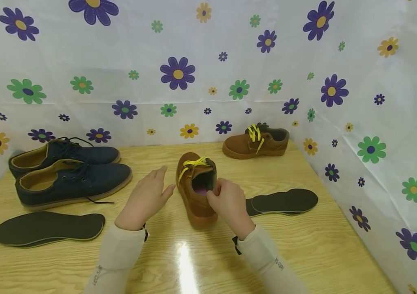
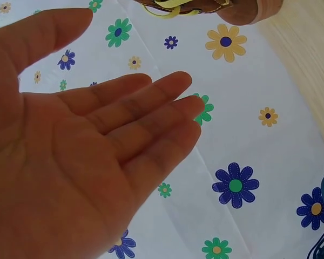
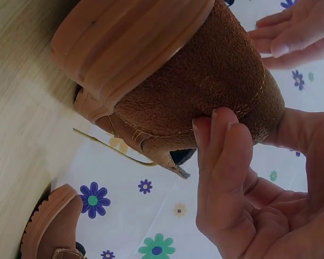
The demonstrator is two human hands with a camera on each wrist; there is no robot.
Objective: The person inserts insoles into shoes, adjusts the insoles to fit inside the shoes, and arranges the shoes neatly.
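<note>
A brown suede shoe (image 1: pixel 199 208) with yellow laces (image 1: pixel 195 162) is in the middle of the table, toe pointing away, with a patch of purple showing inside its opening. My right hand (image 1: pixel 228 204) grips the shoe's collar on its right side; in the right wrist view the fingers (image 3: pixel 227 145) press the outside of the suede while the thumb goes over the rim. My left hand (image 1: pixel 146 200) hovers to the left of the shoe, fingers extended and apart from it. The left wrist view shows its bare palm (image 2: pixel 65 167), holding nothing.
A matching brown shoe (image 1: pixel 238 147) stands at the back right. Black insoles (image 1: pixel 285 202) lie to the right, and another stack of black insoles (image 1: pixel 47 228) at the left front. Two navy shoes (image 1: pixel 94 179) stand at the left. Flowered white cloth (image 1: pixel 120 61) walls the back and sides.
</note>
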